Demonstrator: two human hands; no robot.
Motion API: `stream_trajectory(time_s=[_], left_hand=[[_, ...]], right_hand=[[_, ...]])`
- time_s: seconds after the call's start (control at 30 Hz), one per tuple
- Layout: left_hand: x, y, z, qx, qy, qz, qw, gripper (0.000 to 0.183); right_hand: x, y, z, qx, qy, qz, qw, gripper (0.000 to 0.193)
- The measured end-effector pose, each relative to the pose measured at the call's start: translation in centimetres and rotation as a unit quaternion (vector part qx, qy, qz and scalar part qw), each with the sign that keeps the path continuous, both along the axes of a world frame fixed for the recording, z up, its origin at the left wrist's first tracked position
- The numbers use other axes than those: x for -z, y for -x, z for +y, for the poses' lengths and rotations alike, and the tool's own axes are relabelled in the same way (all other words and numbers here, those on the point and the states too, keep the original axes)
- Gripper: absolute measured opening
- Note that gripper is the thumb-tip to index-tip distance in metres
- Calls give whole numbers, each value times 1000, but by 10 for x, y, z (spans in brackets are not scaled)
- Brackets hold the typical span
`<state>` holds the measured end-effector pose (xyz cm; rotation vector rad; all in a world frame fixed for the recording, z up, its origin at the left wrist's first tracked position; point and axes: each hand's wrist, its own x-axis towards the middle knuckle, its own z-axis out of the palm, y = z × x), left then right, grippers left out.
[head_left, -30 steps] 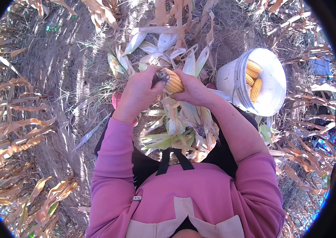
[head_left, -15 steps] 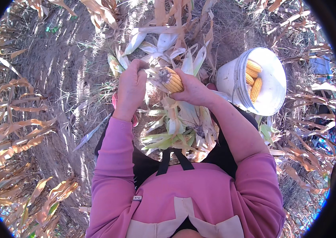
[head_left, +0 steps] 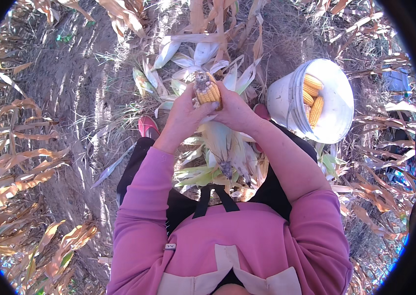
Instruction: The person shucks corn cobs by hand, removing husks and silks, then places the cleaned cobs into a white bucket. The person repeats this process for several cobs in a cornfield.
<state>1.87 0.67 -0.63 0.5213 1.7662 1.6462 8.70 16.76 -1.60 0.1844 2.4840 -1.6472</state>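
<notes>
Between my two hands is an ear of corn [head_left: 209, 94] with yellow kernels. Its upper end looks dark and pitted, with some pale kernels. My left hand [head_left: 184, 120] is closed on the ear's left side, its thumb across the lower kernels. From the right, my right hand [head_left: 237, 110] grips the same ear, fingers partly hidden behind it. Pale husks [head_left: 221, 142] hang or lie just below my hands; whether they are still joined to the ear I cannot tell.
At the right a tilted white bucket [head_left: 280, 96] holds several husked ears of corn [head_left: 316, 112]. Ears still in husk [head_left: 167, 51] lie beyond my hands. Dry corn stalks and leaves [head_left: 11, 184] line both sides. My red shoe [head_left: 147, 127] stands at the left.
My left hand has moved right and down, from pulling near the ear's tip to gripping the ear. The ear has turned more upright and shifted slightly left.
</notes>
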Motion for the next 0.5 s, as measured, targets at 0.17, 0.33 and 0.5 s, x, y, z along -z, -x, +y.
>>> stream_trajectory(time_s=[0.17,0.33,0.5], left_hand=[[-1,3,-2,-48,-62,-82,994,45],[5,11,-4,-21,-8,-10,1000,45],[11,5,-2,1,-9,-28,1000,46]], right_hand=[[6,2,16,-27,-22,106,994,64],[-15,1,23,-7,17,63,998,56],[-13,1,24,-11,-36,101,994,31]])
